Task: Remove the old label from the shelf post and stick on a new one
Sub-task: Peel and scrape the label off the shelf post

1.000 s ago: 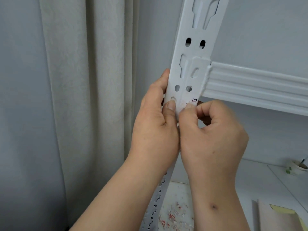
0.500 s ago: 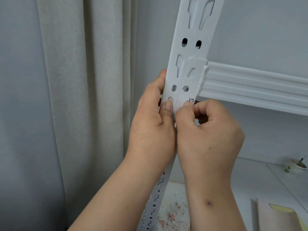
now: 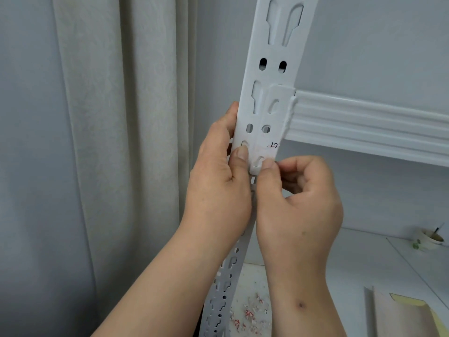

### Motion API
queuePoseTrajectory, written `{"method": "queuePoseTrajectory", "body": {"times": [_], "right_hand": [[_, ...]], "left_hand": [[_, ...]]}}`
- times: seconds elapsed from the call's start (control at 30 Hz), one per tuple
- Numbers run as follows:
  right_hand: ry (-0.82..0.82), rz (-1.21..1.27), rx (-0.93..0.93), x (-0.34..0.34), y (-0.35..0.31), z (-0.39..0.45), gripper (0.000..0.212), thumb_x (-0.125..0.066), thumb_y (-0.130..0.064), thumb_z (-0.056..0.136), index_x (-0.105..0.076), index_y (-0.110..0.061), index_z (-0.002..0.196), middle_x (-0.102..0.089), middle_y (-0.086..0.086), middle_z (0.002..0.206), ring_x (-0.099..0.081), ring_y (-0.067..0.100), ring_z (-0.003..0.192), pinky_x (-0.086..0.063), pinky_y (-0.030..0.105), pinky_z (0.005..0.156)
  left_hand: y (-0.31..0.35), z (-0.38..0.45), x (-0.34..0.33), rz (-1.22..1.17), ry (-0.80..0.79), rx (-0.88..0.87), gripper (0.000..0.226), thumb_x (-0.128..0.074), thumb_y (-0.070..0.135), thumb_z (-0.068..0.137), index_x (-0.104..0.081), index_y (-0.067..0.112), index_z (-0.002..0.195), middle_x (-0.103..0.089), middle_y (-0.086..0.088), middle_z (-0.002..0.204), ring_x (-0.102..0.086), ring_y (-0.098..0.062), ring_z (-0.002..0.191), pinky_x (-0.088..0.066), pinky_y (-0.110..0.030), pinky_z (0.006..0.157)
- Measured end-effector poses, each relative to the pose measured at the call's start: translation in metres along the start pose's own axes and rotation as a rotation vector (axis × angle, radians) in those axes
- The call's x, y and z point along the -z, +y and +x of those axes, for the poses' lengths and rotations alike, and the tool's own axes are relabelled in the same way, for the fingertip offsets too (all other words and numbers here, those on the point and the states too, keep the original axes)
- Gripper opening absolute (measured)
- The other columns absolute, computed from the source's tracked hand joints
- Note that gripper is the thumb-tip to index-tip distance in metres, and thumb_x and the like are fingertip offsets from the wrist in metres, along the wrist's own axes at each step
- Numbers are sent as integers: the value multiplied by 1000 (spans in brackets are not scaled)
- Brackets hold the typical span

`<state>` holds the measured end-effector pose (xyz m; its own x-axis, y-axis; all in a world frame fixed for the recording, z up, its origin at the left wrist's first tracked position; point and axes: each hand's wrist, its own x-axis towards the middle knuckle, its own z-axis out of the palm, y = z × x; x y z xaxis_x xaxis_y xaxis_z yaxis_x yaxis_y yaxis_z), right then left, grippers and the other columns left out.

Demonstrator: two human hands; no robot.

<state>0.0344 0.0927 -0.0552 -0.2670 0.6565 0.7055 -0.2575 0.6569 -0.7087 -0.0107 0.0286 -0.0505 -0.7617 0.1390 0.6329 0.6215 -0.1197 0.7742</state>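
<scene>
A white slotted shelf post [image 3: 272, 76] runs up the middle of the view. A pale label [image 3: 266, 153] with red handwriting at its top right sticks on the post just below the beam joint. My left hand [image 3: 218, 183] wraps the post's left edge, its thumb pressed flat on the post beside the label. My right hand [image 3: 298, 203] is curled, thumb and forefinger tips pressed at the label's lower right edge. Whether that edge is lifted is hidden by the fingers.
A white ribbed shelf beam [image 3: 364, 127] runs right from the post. A beige curtain [image 3: 109, 142] hangs at left. Below lie torn red-and-white label scraps [image 3: 250, 314], a tape roll [image 3: 430, 237] at far right, and a yellow sheet [image 3: 408, 302] on beige card.
My right hand has slid down the label from near the red writing to its lower edge. The left hand keeps the same hold on the post.
</scene>
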Motion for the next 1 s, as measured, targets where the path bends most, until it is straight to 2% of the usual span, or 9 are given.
{"method": "queuePoseTrajectory", "body": {"times": [0.1, 0.17, 0.23, 0.37, 0.47, 0.63, 0.73, 0.9, 1.0], "right_hand": [[47, 12, 8, -2, -4, 3, 14, -63, -36, 78, -49, -33, 77, -61, -20, 70, -63, -4, 73, -44, 6, 66], [63, -2, 21, -3, -6, 6, 13, -63, -38, 78, -52, -32, 80, -61, -21, 71, -62, -4, 73, -43, 6, 66], [68, -23, 37, -5, -6, 8, 13, -62, -39, 78, -58, -27, 81, -64, -18, 72, -62, 0, 71, -47, 13, 67], [66, -78, 92, -7, -6, 9, 19, -59, -39, 80, -67, -21, 79, -67, -13, 72, -63, 4, 69, -53, 28, 69], [59, -106, 120, -5, -7, 11, 20, -57, -38, 82, -67, -22, 74, -66, -12, 69, -63, 7, 67, -50, 27, 65], [73, -153, 172, -3, -6, 13, 23, -58, -32, 82, -68, -18, 68, -65, -2, 62, -61, 20, 59, -50, 35, 60], [80, -163, 195, -3, -5, 12, 23, -57, -30, 83, -66, -17, 66, -64, -3, 60, -60, 20, 57, -46, 34, 58], [113, -187, 257, -5, -4, 11, 26, -54, -25, 82, -62, -11, 61, -60, 1, 55, -55, 26, 51, -51, 41, 59], [128, -216, 298, -6, -3, 12, 27, -54, -22, 82, -59, -10, 59, -56, 2, 51, -51, 25, 46, -51, 38, 58]], "left_hand": [[2, 0, 1, -2, -9, -9, 54, -44, 8, 103, -39, 43, 144, -54, 19, 143, -55, -3, 127, -47, -33, 106], [3, 0, 2, -2, -8, -14, 55, -45, 8, 103, -40, 49, 138, -56, 22, 140, -58, -1, 121, -49, -31, 103], [4, 0, 2, -7, -6, -15, 57, -45, 7, 103, -39, 55, 132, -56, 26, 138, -60, 1, 118, -50, -29, 102], [1, -1, 1, -9, -5, -22, 56, -45, 8, 103, -40, 53, 136, -56, 27, 137, -60, 2, 117, -50, -27, 102], [-2, -1, 1, -12, 0, -28, 54, -45, 10, 102, -41, 46, 143, -55, 26, 138, -59, 1, 120, -49, -30, 104], [-3, -1, 0, -29, 18, -25, 54, -45, 14, 100, -41, 46, 143, -56, 24, 139, -59, -3, 123, -48, -36, 106], [-3, -2, 0, -35, 18, -19, 55, -45, 10, 102, -41, 45, 144, -56, 24, 139, -60, -3, 123, -48, -36, 106], [1, -3, -1, -11, 31, -2, 54, -45, 9, 103, -41, 45, 143, -57, 24, 137, -60, -1, 119, -49, -31, 104], [2, -3, -1, 10, 30, 20, 53, -45, 13, 103, -40, 46, 144, -58, 20, 137, -60, 0, 118, -50, -31, 103]]}}
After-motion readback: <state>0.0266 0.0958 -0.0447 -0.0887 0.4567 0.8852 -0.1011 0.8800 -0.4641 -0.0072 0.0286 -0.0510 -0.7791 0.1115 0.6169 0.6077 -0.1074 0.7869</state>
